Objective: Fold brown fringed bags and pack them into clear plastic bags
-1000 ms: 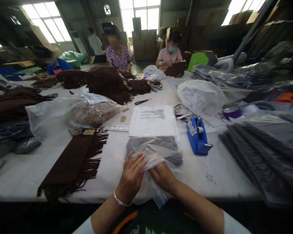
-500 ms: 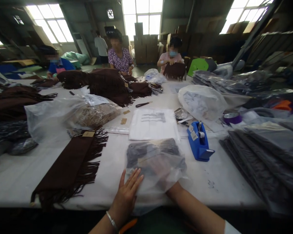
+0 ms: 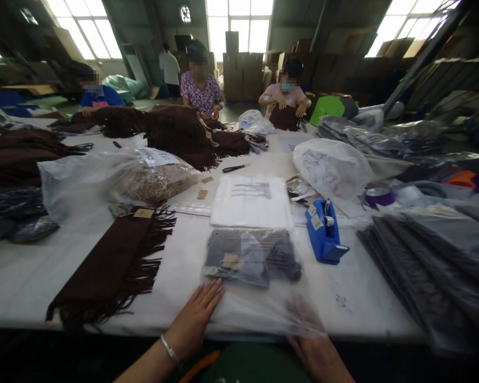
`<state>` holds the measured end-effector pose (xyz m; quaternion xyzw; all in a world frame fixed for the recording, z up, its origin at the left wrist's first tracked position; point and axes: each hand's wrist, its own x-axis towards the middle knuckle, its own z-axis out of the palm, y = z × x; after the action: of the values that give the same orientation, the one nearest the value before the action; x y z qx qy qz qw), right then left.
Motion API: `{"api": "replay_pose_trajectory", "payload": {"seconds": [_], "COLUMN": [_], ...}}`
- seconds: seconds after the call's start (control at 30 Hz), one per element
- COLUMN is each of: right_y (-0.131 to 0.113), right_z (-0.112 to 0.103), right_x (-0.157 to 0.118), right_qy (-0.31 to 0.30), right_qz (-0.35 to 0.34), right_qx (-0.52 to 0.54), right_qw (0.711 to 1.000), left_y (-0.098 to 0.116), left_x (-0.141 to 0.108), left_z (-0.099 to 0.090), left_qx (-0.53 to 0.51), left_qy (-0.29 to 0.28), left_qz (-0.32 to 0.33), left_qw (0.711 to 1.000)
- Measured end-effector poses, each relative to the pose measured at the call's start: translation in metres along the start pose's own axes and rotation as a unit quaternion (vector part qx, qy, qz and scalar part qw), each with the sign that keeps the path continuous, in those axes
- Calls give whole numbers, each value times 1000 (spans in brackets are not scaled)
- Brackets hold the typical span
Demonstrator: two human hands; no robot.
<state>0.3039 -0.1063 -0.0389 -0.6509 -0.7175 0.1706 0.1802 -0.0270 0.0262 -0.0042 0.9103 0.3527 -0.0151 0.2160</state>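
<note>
A clear plastic bag (image 3: 259, 306) lies at the table's front edge with a folded dark grey scarf (image 3: 283, 260) inside it. Through the film a small tan tag (image 3: 231, 260) shows on the scarf. My left hand (image 3: 201, 306) rests flat on the bag's near left part, fingers stretched out. At the bag's near right end is my right hand (image 3: 305, 322), its fingers blurred behind the film, thumb apart from them. To the left lies a folded brown fringed scarf (image 3: 107, 266) with a tag (image 3: 143, 213).
Flat plastic bags (image 3: 251, 202) are stacked just behind. A blue tape dispenser (image 3: 325, 234) stands right of them, near bagged grey scarves (image 3: 415, 276). A bag of tan material (image 3: 155, 178) and brown scarves (image 3: 179, 133) lie farther back. Several people are across the table.
My right hand has drawn back toward me from inside the bag to its near end. My left hand has shifted slightly left and nearer. The scarf now shows more clearly through the film.
</note>
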Motion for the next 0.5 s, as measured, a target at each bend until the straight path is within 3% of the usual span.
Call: {"api": "replay_pose_trajectory", "payload": {"seconds": [0.07, 0.13, 0.23, 0.3, 0.4, 0.5], "right_y": [0, -11, -33, -36, -13, 25], "right_z": [-14, -40, -86, -105, -108, -103], "right_x": [-12, -7, 20, 42, 68, 73], "right_qy": [-43, -119, -201, -199, -178, -189], "right_qz": [-29, -52, -71, -82, -94, -97], "right_qx": [-13, 40, 138, 177, 200, 197], "right_qw": [999, 991, 967, 960, 959, 957], "left_y": [-3, -7, -11, -12, -15, -22], "left_x": [1, 1, 0, 1, 2, -3], "left_z": [-6, -13, -20, -25, -34, -44], "left_qx": [-16, -30, -49, -64, -87, -93], "left_qy": [-28, -63, -95, -95, -98, -125], "left_qz": [30, 65, 93, 99, 107, 119], "left_qw": [999, 995, 990, 988, 986, 981]}}
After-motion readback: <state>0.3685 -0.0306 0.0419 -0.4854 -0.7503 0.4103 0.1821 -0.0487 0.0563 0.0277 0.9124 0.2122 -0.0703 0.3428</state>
